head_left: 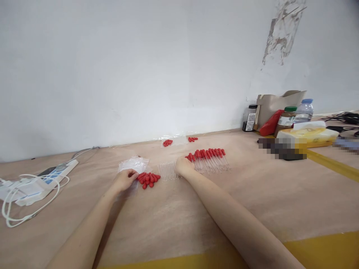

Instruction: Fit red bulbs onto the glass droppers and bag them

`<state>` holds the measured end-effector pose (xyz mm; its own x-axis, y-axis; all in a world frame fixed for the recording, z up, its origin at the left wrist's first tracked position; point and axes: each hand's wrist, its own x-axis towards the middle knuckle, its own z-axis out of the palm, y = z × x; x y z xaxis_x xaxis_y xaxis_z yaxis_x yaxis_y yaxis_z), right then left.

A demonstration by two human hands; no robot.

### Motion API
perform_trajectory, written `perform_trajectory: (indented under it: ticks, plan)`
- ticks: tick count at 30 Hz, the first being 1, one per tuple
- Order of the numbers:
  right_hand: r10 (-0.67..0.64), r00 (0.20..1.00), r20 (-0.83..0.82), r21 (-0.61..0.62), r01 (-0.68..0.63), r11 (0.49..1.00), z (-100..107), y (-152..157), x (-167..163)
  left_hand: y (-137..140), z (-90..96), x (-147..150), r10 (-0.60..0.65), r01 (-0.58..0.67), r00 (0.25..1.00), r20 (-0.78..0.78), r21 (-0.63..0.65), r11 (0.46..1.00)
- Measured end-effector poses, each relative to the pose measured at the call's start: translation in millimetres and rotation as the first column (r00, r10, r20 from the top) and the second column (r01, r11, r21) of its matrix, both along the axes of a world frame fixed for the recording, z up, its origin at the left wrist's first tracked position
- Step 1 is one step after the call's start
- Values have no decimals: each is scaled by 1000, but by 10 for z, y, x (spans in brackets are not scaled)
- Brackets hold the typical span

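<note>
My left hand (126, 179) is at the left edge of a pile of red rubber dropper bulbs (150, 179), its thumb and forefinger closed on the end of one bulb. Beneath and behind that hand lie clear plastic bags (134, 163). A row of thin clear dropper tubes (167, 171), without bulbs, lies to the right of the pile. My right hand (184, 166) is curled over the right end of this row; its fingertips, and whatever they hold, are hidden. Just right of it, several droppers with red bulbs fitted (211, 158) lie side by side, bulbs pointing away from me.
By the wall, a clear bag (178, 140) lies near two small groups of red bulbs. A power strip (60, 179) with white cables (35, 215) is at left. On the right are bottles (305, 110), a beige bag (276, 106), a tissue pack (308, 136) and black cables (343, 118).
</note>
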<state>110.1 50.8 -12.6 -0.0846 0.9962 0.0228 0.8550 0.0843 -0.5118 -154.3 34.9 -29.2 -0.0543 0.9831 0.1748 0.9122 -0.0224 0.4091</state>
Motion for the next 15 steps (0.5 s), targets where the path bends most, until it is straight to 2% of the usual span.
perform_trajectory:
  ticks: [4, 10, 12, 15]
  plan:
    - [-17, 1000, -4, 30, 18, 999, 73, -80, 182, -17, 1, 2, 53, -52, 998, -25, 38, 998]
    - [20, 1000, 7, 216, -21, 976, 84, -328, 711, -45, 41, 61, 31, -29, 999, -40, 39, 999]
    - [52, 997, 64, 334, -70, 940, 16, -429, 863, -47, 49, 76, 29, -28, 999, -42, 29, 999]
    - [134, 973, 185, 490, -210, 846, -123, -551, 1008, -42, 39, 83, 69, -68, 997, -39, 32, 997]
